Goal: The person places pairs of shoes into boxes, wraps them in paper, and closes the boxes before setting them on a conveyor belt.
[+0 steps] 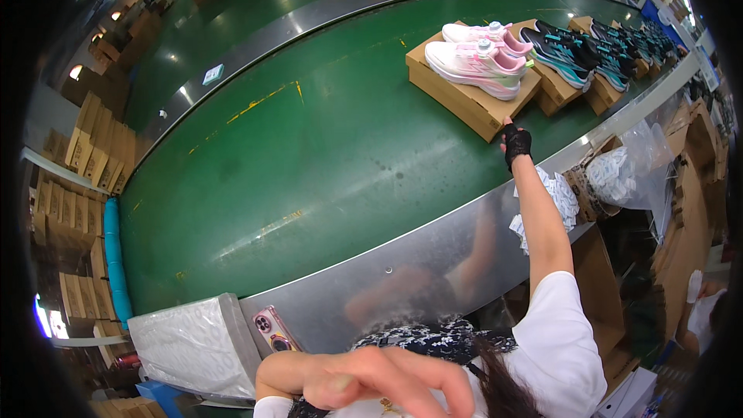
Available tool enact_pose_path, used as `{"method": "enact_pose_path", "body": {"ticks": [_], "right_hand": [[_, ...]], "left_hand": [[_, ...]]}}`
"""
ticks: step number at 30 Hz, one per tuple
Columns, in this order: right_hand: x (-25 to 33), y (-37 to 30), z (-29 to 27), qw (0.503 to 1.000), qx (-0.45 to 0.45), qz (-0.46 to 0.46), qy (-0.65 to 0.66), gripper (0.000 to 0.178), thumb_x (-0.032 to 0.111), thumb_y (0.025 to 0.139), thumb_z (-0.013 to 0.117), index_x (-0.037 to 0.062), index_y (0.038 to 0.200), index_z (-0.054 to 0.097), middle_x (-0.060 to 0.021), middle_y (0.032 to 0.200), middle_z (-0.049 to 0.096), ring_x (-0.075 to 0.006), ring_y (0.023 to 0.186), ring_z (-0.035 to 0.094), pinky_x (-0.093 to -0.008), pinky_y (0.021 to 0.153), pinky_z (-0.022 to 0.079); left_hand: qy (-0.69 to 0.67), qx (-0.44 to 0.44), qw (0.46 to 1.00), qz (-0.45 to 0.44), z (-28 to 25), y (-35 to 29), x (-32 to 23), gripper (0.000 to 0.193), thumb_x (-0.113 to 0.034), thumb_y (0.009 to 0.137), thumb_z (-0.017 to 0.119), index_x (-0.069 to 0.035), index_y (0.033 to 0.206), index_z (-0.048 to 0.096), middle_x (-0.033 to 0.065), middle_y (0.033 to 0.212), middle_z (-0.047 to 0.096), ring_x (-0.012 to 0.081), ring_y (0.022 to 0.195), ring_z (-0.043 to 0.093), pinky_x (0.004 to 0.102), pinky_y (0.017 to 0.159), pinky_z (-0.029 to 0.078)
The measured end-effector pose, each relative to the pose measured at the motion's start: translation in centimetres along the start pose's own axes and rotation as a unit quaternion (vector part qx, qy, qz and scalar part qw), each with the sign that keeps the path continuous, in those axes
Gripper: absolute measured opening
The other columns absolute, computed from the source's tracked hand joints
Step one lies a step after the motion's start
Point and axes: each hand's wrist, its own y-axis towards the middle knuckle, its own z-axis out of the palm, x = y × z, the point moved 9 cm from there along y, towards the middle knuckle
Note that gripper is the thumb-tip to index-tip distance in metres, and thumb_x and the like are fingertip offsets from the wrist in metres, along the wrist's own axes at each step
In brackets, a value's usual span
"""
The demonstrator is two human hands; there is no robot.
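Observation:
My right hand (515, 143), in a black fingerless glove, reaches forward and grips the near corner of a brown cardboard shoebox (453, 101). Its thumb lies along the box edge; the other fingers are partly hidden. On that box's lid rests a pair of white and pink sneakers (472, 66) with round dials on top. My left hand (387, 379) is bent in front of my body, close to the camera. Loosely curved and apart, its fingers hold nothing I can see. Behind the pink pair, black and teal sneakers (556, 54) stand on more shoeboxes.
A green conveyor belt (309, 155) curves past a metal ledge (348, 286). Small white sachets (559, 201) lie under my right forearm, beside a plastic bag (619, 174) of more. A phone (275, 330) and a plastic-wrapped white stack (190, 340) sit at left. Stacked cartons (97, 147) stand beyond.

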Motion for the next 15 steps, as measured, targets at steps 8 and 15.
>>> {"method": "enact_pose_path", "body": {"ticks": [8, 15], "right_hand": [[-2.3, -8.6, 8.0, 0.905, 0.236, 0.151, 0.319, 0.029, 0.028, 0.073, 0.069, 0.0106, 0.078, 0.046, -0.0025, 0.054, 0.043, -0.0137, 0.045, 0.044, -0.0275, 0.037, 0.039], [-4.2, -33.3, 10.8, 0.722, 0.635, 0.208, 0.180, 0.021, 0.021, 0.078, 0.061, 0.0003, 0.079, 0.057, -0.0066, 0.070, 0.058, -0.0122, 0.059, 0.055, -0.0224, 0.051, 0.043]], "left_hand": [[0.194, 0.022, 0.970, 0.143, -2.3, -3.1, -3.9, 0.072, -0.056, 0.088, 0.021, 0.008, 0.101, 0.050, 0.0208, 0.082, 0.052, 0.0305, 0.076, 0.053, 0.0446, 0.065, 0.039], [0.405, -0.006, 0.886, 0.226, 5.6, -5.9, -9.2, 0.046, -0.037, 0.092, 0.032, 0.000, 0.085, 0.058, 0.0163, 0.067, 0.057, 0.0260, 0.057, 0.056, 0.0438, 0.051, 0.046]]}}
